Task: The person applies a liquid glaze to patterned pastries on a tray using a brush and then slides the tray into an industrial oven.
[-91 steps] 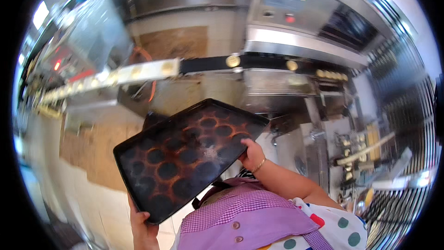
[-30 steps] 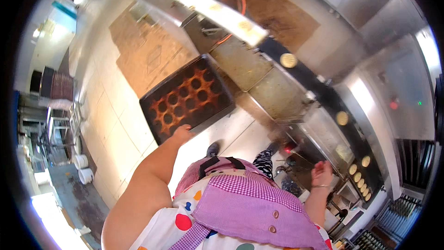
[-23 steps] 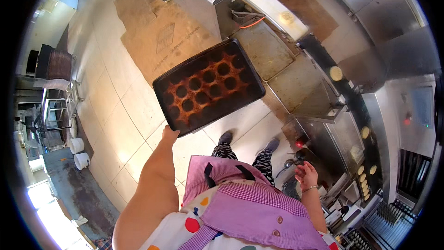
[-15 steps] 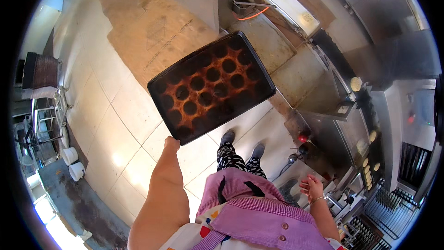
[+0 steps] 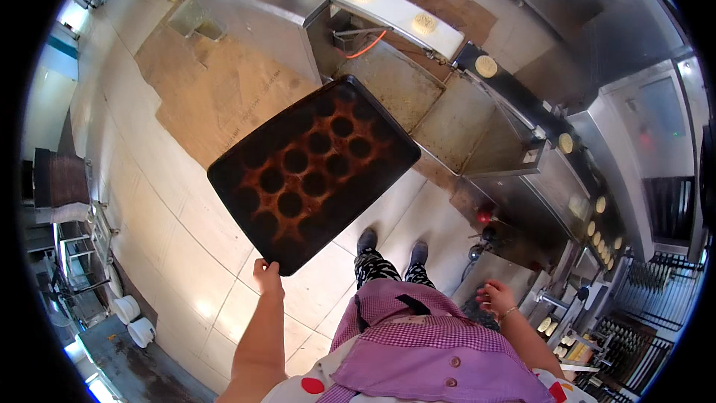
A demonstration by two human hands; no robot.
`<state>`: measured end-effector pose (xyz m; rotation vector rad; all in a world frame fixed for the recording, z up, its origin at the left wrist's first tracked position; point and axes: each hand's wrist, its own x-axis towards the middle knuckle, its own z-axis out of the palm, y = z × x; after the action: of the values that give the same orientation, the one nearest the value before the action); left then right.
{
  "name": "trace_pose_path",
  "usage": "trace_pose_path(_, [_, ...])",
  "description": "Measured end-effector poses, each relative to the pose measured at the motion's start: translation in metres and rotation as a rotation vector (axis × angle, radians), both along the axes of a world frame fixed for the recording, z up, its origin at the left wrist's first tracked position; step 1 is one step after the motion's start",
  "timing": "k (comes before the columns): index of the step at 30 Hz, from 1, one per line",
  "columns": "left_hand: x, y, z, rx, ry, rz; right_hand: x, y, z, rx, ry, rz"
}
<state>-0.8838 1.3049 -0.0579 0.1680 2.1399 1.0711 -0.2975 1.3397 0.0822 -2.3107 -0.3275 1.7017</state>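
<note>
Baking tray has shifted left and lower in view: left hand gripping its near corner, above tiled floor. Right hand empty, fingers half-curled; I'd steady the opposite edge with it, keeping things level.

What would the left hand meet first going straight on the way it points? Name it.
The black tray: the left hand grips its corner, and the tray covers the line ahead. Beyond it shows brown cardboard, apparently lower, though depth is unclear.
</note>
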Motion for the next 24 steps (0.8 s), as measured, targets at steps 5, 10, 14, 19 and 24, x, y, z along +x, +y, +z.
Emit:
trace_pose_path(5, [0.076,0.097,0.212,0.669,-0.329,-0.117,-0.047,0.027,-0.007,0.058,0.153,0.132])
trace_pose_path(10, [0.113,0.149,0.318,0.664,-0.466,-0.267,-0.134,0.092,0.008,0.257,0.434,0.153])
trace_pose_path(14, [0.127,0.140,0.382,0.678,-0.541,-0.389,-0.150,0.128,0.062,0.279,0.844,-0.520])
trace_pose_path(19, [0.151,0.127,0.430,0.625,-0.743,-0.628,-0.078,0.090,0.099,0.712,0.853,-0.918])
trace_pose_path(24, [0.245,0.160,0.434,0.526,-0.974,-0.811,0.009,0.009,0.158,1.058,0.369,-1.100])
